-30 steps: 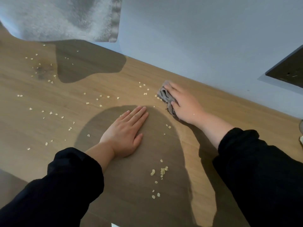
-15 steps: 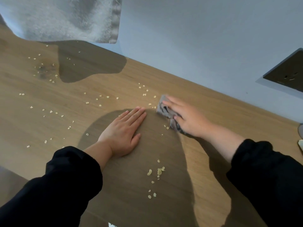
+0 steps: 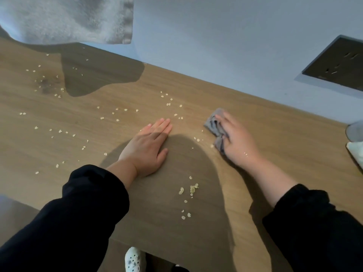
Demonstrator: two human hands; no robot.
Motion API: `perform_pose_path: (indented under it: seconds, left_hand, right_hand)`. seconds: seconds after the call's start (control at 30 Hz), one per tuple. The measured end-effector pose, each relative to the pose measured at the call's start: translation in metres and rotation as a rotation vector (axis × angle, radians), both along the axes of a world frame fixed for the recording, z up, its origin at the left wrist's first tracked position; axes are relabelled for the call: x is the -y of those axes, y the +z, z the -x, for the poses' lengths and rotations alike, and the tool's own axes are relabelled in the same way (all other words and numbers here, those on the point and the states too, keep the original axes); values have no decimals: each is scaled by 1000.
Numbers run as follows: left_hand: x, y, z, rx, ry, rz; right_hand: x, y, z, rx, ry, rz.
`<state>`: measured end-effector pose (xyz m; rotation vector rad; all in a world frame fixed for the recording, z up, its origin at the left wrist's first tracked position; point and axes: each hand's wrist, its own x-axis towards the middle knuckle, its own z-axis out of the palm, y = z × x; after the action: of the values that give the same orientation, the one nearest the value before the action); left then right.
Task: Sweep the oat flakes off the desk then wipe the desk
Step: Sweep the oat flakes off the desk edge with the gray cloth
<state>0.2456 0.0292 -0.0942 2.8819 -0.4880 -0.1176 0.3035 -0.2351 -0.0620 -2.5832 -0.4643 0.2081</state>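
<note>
Oat flakes (image 3: 191,190) lie scattered over the wooden desk (image 3: 284,154), with a small heap near the front edge and many more to the left and middle. My right hand (image 3: 238,143) presses a crumpled grey cloth (image 3: 215,128) flat on the desk, fingers straight over it. My left hand (image 3: 148,147) rests palm down on the desk, fingers straight, left of the cloth. A few flakes lie between the two hands.
A grey towel (image 3: 66,18) hangs over the desk's back left. The wall runs along the far edge, with a dark socket plate (image 3: 335,64) at the right. A pale object (image 3: 356,142) sits at the right edge. A white shoe (image 3: 133,260) shows below the front edge.
My right hand has dragged the cloth toward me and to the right, away from the wall. My left hand stays flat in place.
</note>
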Motion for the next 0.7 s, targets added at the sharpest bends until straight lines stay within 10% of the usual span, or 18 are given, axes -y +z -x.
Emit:
perform_pose_path:
  seconds: [0.13,0.33,0.57,0.7]
  left_hand:
    - [4,4,3,-28,19,-51]
    - [-13,7,60,-67,16,17]
    - [-43,7,113,-52,-19,-88]
    - [-40,9,114,-62,5,-117]
  right_hand:
    - [-17,1,23,-6,108,39]
    - [12,-4,2,28,-285,110]
    - [-25,-2,43,37,220,210]
    - [17,10,52,34,-1,154]
